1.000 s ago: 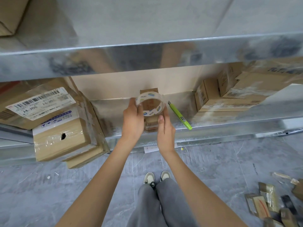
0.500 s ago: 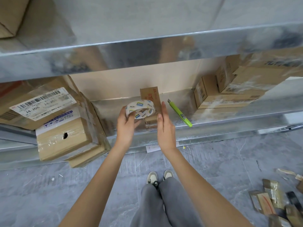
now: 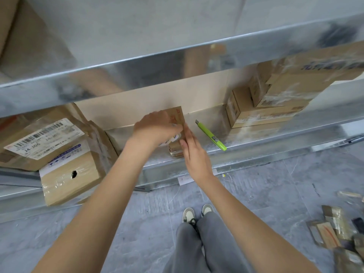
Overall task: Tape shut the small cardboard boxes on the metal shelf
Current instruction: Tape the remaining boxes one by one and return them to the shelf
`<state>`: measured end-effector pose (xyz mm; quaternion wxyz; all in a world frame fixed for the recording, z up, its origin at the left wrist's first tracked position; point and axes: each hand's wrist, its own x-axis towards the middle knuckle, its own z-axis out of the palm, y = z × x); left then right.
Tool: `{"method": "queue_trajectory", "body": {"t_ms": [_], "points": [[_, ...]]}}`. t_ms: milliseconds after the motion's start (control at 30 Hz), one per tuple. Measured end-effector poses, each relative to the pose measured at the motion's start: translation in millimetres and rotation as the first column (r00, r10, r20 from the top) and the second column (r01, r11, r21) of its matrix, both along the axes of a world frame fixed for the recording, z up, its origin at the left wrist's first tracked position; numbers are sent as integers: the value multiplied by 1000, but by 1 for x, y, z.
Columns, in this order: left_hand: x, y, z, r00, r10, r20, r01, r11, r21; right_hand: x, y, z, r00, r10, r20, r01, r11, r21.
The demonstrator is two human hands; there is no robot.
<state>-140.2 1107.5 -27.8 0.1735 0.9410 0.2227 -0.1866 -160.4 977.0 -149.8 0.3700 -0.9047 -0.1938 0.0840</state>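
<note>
A small cardboard box (image 3: 177, 118) with red print stands on end on the metal shelf (image 3: 246, 138), near its front edge. My left hand (image 3: 155, 128) grips a roll of clear tape (image 3: 173, 139) and holds it over the box's front; the hand hides most of the roll. My right hand (image 3: 194, 149) has straight fingers pressed against the box's right side.
A green utility knife (image 3: 211, 137) lies on the shelf right of the box. Taped boxes (image 3: 275, 99) are stacked at the right, larger labelled boxes (image 3: 59, 154) lean at the left. Cardboard and tape scraps (image 3: 338, 233) litter the floor at lower right.
My left hand has carried the tape roll rightward and down onto the small box. My right hand stays against the box's right side.
</note>
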Motion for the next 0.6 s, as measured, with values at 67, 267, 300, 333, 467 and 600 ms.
{"method": "queue_trajectory", "body": {"t_ms": [67, 267, 300, 333, 467, 600], "points": [[12, 9, 3, 962, 60, -267, -107, 980, -166, 3, -1, 1, 1000, 23, 9, -22, 998, -60], [9, 27, 14, 826, 65, -559, -367, 816, -447, 3, -1, 2, 993, 68, 93, -42, 965, -258], [12, 27, 12, 813, 102, -574, -410, 799, -439, 3, -1, 1, 993, 64, 97, -36, 963, -267], [13, 26, 12, 799, 153, -581, -456, 784, -421, 3, -1, 0, 993, 59, 100, -30, 961, -275], [20, 22, 11, 813, 180, -553, -392, 872, -293, 8, 4, 1, 987, 54, 153, -2, 949, -316], [22, 25, 7, 812, 134, -568, -331, 907, -260, 6, 5, 4, 956, 6, 293, 72, 964, -255]]}}
